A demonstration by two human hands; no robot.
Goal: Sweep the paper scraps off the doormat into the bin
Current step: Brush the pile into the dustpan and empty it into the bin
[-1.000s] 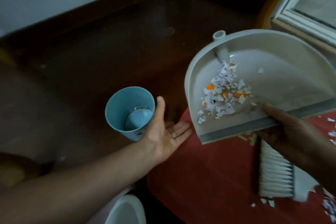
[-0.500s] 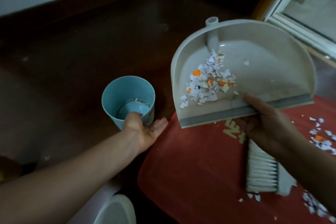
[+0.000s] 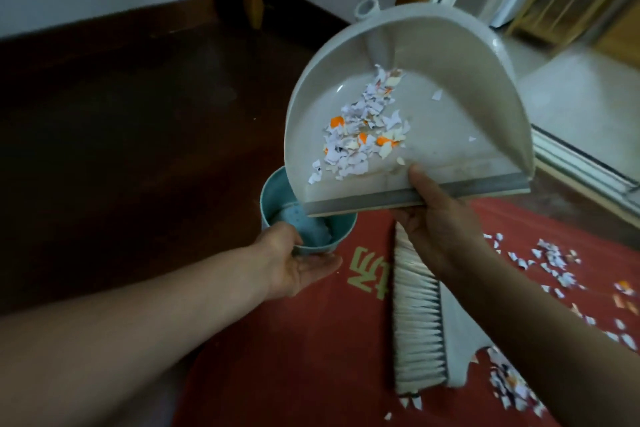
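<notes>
The right grip [image 3: 440, 229] is clamped on the dustpan [image 3: 450, 80] at its front lip. Paper scraps [image 3: 360, 135] lie near the pan's low left corner, above the blue bin [image 3: 277, 198]. The left grip [image 3: 294, 267] appears to clasp the bin's near rim. A fast tip could spill scraps past the narrow bin. More scraps lie on the red doormat [image 3: 311, 357], right.

We log dim indoor light. Daylight enters through the doorway [image 3: 568, 45] at far right and brightens the dustpan [image 3: 450, 80]. The dark floor [image 3: 121, 132] on the left loses detail. Straight lines bow toward the frame edges. The scraps [image 3: 512, 388] at near right are blurred.
</notes>
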